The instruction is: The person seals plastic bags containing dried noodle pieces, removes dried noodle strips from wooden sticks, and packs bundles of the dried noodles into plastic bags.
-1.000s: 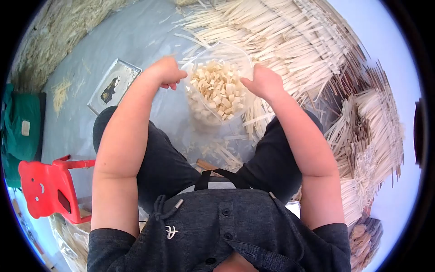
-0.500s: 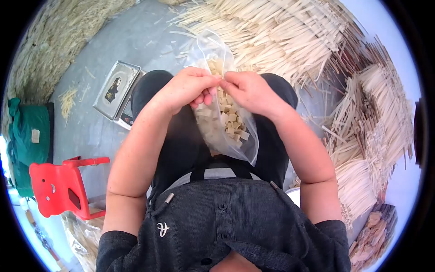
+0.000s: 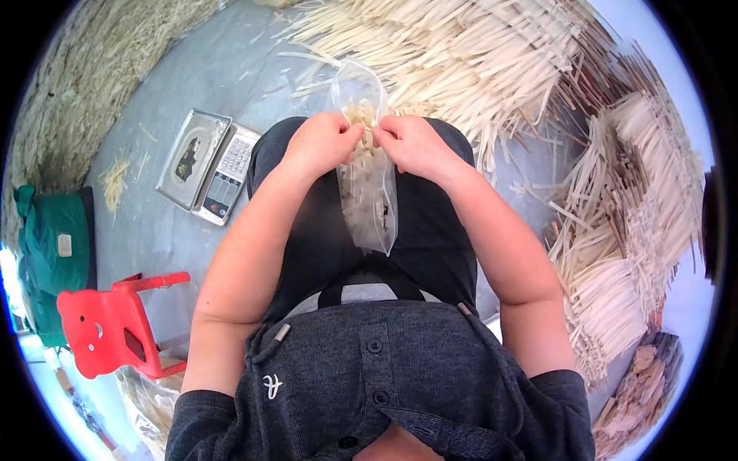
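Note:
A clear plastic bag (image 3: 369, 203) with many small pale pieces in it lies lengthwise over the dark-trousered thighs. My left hand (image 3: 327, 142) pinches one edge of the bag near its upper part. Opposite it, my right hand (image 3: 411, 146) grips the other edge with thumb and fingers. A narrow gap parts the two hands, and pale pieces show between them. The bag's top end sticks up loosely beyond the fingers. Parts of both hands' fingertips are hidden in the folds of plastic.
A scale with a metal tray (image 3: 194, 160) and keypad (image 3: 237, 156) stands on the grey floor at the left. A red chair (image 3: 108, 330) and a green bag (image 3: 58, 257) are further left. Pale strips (image 3: 477, 61) are heaped at the top and right.
The wide-open bag has been drawn narrow, and my hands have come close together at its edges. The knees have moved together beneath it, and the scale's keypad has come into view.

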`<state>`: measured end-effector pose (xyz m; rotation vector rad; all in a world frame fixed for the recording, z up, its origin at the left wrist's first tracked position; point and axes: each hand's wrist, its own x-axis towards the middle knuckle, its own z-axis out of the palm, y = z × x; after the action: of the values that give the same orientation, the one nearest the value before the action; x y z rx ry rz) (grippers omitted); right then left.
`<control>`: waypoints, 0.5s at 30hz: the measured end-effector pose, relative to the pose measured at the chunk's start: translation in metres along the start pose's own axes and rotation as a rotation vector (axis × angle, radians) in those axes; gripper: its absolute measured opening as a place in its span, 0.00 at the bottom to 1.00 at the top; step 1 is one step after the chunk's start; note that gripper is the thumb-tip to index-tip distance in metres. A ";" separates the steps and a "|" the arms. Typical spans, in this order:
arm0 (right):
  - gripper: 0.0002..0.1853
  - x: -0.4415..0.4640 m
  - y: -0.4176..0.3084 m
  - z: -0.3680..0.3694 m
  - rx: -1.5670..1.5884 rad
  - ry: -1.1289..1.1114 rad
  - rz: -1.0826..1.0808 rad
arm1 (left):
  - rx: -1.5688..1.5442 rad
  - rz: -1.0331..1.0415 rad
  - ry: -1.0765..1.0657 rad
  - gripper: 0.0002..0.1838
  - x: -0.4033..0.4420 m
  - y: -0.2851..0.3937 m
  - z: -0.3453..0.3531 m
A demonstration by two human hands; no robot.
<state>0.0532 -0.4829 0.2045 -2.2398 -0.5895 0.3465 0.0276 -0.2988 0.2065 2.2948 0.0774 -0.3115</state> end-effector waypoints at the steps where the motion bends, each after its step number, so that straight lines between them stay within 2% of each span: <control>1: 0.14 0.000 0.001 0.001 0.013 -0.012 -0.002 | 0.009 0.030 0.001 0.20 0.002 -0.003 0.003; 3: 0.15 -0.004 -0.005 -0.003 0.035 -0.055 0.053 | 0.019 0.056 -0.002 0.20 0.002 -0.002 0.005; 4: 0.16 -0.005 -0.011 -0.008 0.054 -0.096 0.107 | -0.070 0.004 -0.042 0.21 0.000 0.002 0.004; 6: 0.15 -0.009 -0.021 -0.033 0.145 0.094 0.044 | -0.157 -0.053 -0.085 0.23 -0.004 0.005 0.000; 8: 0.10 -0.024 -0.049 -0.077 0.463 0.306 -0.267 | -0.235 -0.111 -0.032 0.24 -0.008 0.003 -0.006; 9: 0.12 -0.048 -0.083 -0.102 0.330 0.549 -0.348 | -0.236 -0.093 0.009 0.26 -0.005 -0.005 -0.005; 10: 0.17 -0.051 -0.067 -0.140 0.048 0.724 -0.670 | -0.232 -0.101 0.004 0.26 -0.005 -0.009 -0.004; 11: 0.16 -0.069 -0.077 -0.158 0.000 0.812 -0.765 | -0.291 -0.087 0.028 0.27 -0.007 -0.012 -0.003; 15: 0.14 -0.109 -0.110 -0.159 -0.017 0.613 -0.854 | -0.341 -0.087 0.079 0.29 -0.010 -0.012 0.001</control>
<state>-0.0063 -0.5726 0.3982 -1.7546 -1.1032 -0.7414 0.0156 -0.2906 0.2000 1.9677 0.2516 -0.2324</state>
